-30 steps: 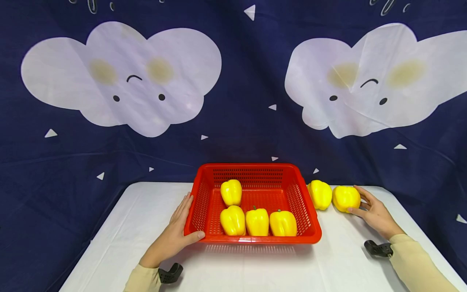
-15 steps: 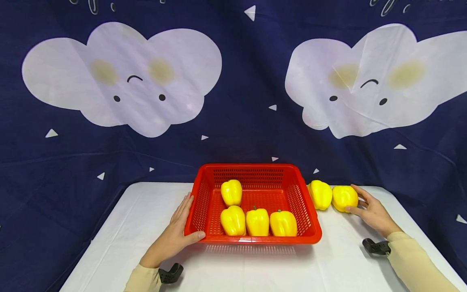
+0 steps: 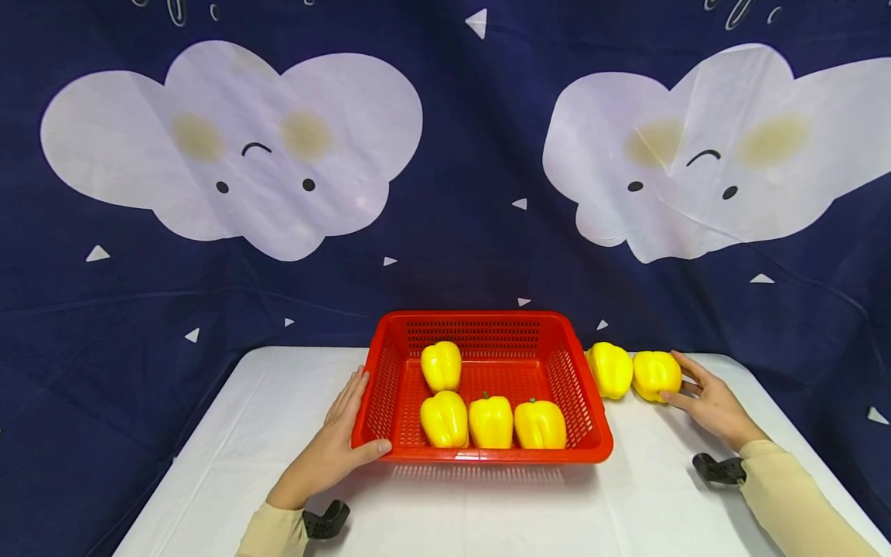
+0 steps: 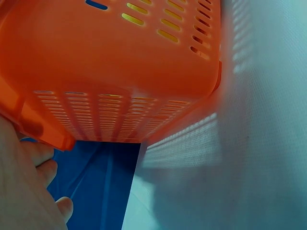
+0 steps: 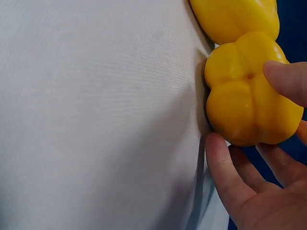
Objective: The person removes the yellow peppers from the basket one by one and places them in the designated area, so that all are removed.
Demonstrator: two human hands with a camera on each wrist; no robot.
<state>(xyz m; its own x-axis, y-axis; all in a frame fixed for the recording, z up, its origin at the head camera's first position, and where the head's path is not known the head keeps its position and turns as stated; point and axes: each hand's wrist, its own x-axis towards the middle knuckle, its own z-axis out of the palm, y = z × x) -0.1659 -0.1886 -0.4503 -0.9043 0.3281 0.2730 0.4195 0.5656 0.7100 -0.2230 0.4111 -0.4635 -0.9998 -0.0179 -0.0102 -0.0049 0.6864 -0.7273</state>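
In the head view, my left hand (image 3: 332, 442) rests at the left side of a red plastic basket (image 3: 480, 458), its fingers along the outer rim and its thumb at the front corner. Inside sit several yellow bell peppers (image 3: 444, 420). Just right of the basket, my right hand (image 3: 713, 402) holds a yellow bell pepper (image 3: 657, 377) on the table. Another yellow bell pepper (image 3: 610, 371) lies between it and the basket. The right wrist view shows the thumb (image 5: 288, 79) on the held pepper (image 5: 249, 100) and fingertips at its lower side.
A white cloth covers the table (image 3: 487, 518), and a dark blue curtain (image 3: 480, 232) with printed clouds hangs behind its far edge. Black wrist mounts (image 3: 326, 521) stick out from the sleeves.
My right hand has shifted the pepper slightly left, toward the one beside it. The left hand, the basket and its peppers have stayed put.
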